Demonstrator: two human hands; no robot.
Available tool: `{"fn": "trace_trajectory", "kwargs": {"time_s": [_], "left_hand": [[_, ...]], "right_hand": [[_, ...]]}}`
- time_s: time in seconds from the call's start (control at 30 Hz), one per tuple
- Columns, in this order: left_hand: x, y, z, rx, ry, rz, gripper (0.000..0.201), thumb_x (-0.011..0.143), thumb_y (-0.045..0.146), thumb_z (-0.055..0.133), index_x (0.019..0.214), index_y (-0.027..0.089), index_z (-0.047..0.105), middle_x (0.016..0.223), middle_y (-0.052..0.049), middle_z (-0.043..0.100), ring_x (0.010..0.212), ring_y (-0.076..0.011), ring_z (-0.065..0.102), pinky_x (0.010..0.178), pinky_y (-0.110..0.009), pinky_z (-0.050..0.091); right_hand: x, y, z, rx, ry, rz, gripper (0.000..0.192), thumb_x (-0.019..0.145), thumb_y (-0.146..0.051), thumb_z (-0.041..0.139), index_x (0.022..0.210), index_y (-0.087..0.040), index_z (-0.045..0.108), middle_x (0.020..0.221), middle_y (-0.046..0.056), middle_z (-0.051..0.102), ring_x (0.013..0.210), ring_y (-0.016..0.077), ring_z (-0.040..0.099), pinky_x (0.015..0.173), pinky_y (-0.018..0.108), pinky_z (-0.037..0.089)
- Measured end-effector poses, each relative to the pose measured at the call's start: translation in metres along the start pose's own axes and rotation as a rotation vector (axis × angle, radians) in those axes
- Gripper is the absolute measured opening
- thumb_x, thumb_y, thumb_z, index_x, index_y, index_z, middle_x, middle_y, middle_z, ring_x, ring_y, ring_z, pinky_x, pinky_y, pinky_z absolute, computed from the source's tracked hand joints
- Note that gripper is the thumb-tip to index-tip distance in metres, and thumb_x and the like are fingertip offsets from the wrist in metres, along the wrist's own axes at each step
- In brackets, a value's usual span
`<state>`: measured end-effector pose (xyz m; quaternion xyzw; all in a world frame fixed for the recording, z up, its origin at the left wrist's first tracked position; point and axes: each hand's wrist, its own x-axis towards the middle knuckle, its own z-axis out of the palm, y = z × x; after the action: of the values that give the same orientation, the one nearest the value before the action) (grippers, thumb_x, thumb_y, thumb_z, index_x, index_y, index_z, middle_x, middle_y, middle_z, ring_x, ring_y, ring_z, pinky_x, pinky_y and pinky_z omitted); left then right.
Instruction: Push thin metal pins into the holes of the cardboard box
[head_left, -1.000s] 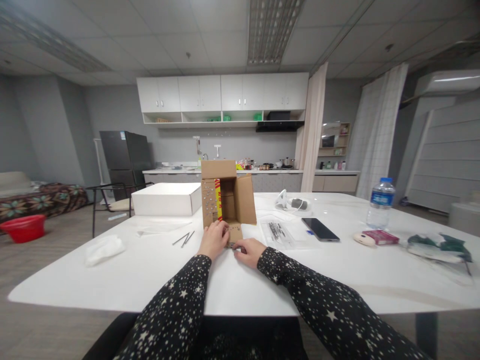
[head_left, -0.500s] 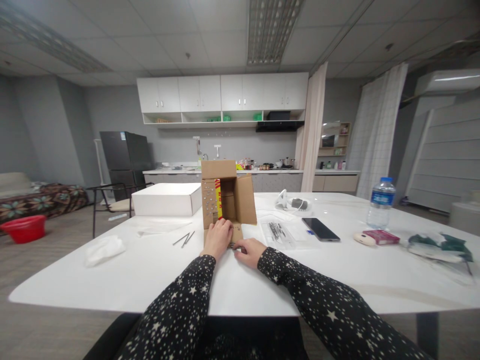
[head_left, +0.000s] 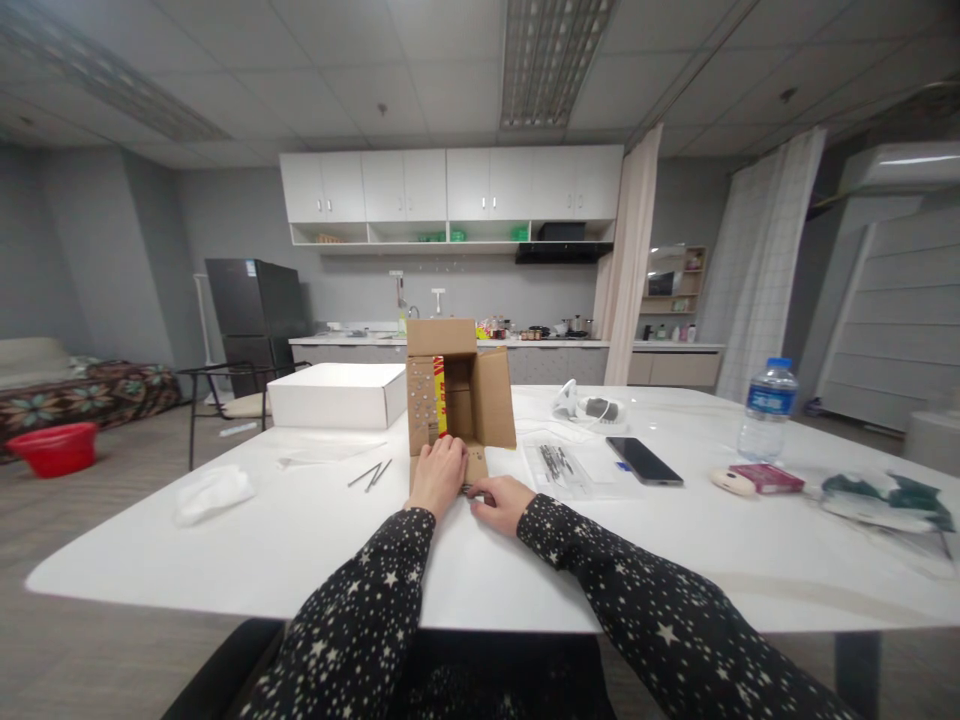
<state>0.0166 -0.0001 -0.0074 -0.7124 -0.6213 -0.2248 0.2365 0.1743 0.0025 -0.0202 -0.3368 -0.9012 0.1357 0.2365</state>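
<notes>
A small brown cardboard box (head_left: 491,395) lies on its side on the white table (head_left: 300,540), its mouth facing me and its flaps spread. A yellow and red strip shows inside on the left wall. My left hand (head_left: 437,475) rests palm down on the lower flap (head_left: 475,465), fingers together. My right hand (head_left: 501,503) sits just right of it at the flap's front edge, fingertips pinched on something small and dark that I cannot make out. A few loose nails (head_left: 369,475) lie to the left of the box.
A white flat box (head_left: 337,395) stands back left, a crumpled white cloth (head_left: 212,492) nearer. To the right lie a clear bag of nails (head_left: 559,465), a black phone (head_left: 643,460), a water bottle (head_left: 765,410), a pink packet (head_left: 766,477) and green-white packaging (head_left: 881,497).
My left hand slid forward and to the right onto the lower flap. The right hand barely moved. The camera shifted slightly.
</notes>
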Motion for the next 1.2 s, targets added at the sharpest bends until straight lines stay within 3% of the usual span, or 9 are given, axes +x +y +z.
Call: {"fn": "trace_trajectory", "kwargs": {"time_s": [0.27,0.57,1.2], "left_hand": [[-0.0029,0.0005,-0.0041,-0.066,0.048,-0.022,0.02,0.091,0.026,0.032,0.095,0.019,0.05,0.095,-0.006,0.06,0.092,-0.021,0.053,0.079,-0.036,0.031],[-0.0036,-0.0023,-0.0019,-0.167,0.002,-0.017,0.009,0.085,0.022,0.044,0.092,0.019,0.049,0.093,-0.004,0.062,0.092,-0.0203,0.055,0.08,-0.035,0.031],[0.002,-0.006,-0.0081,-0.443,0.217,-0.098,0.01,0.086,0.027,0.045,0.088,0.02,0.051,0.086,-0.001,0.063,0.084,-0.0162,0.057,0.08,-0.033,0.033]], "right_hand": [[0.0014,-0.0013,0.0027,0.013,-0.005,0.007,0.03,0.073,-0.025,0.052,0.095,-0.017,0.069,0.058,-0.001,0.057,0.052,0.0111,0.046,0.054,0.022,0.035],[0.0014,-0.0009,0.0036,0.011,-0.009,0.025,0.03,0.073,-0.027,0.052,0.097,-0.018,0.069,0.059,0.0,0.058,0.053,0.0114,0.046,0.055,0.023,0.035],[0.0023,0.0006,0.0043,0.008,-0.01,0.021,0.029,0.074,-0.026,0.052,0.096,-0.017,0.069,0.058,-0.001,0.058,0.051,0.0103,0.044,0.053,0.022,0.034]]}}
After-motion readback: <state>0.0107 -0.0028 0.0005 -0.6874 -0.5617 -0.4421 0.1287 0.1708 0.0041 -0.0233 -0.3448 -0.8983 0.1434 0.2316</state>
